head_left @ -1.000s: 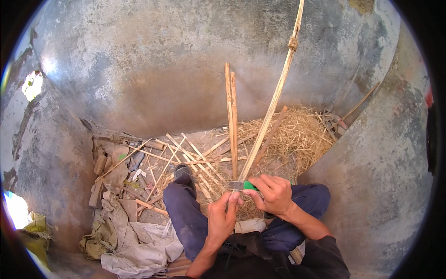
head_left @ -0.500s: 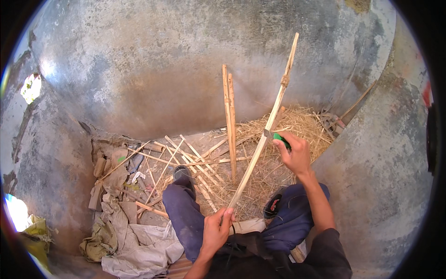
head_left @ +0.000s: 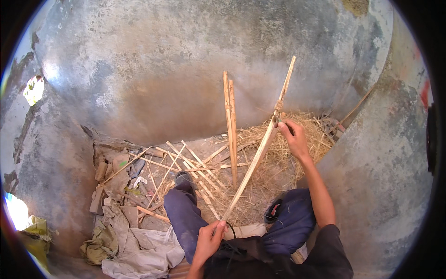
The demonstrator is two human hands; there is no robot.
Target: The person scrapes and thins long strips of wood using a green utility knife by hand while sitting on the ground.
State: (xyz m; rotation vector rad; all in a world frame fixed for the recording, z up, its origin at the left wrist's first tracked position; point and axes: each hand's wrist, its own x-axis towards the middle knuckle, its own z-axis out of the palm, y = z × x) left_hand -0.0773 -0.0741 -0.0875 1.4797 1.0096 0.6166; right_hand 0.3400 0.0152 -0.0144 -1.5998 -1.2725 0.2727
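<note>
Left hand [head_left: 211,239] grips the lower end of the long stick [head_left: 253,163], which slants up and right between the knees; right hand [head_left: 295,139] is closed on what looks like a green tool [head_left: 279,120], just below the knot [head_left: 278,106]. Stick's top end sits in front of the wall [head_left: 186,83]; can't tell how much gap is behind it. Tight side is left: two upright sticks [head_left: 233,139] near it, loose sticks [head_left: 200,169] past those. Straw pile [head_left: 306,130] behind the right hand. Tool is mostly covered by fingers, blade unreadable. Stick's very bottom is inside the left fist. Fisheye rim cuts off the outer walls.
</note>
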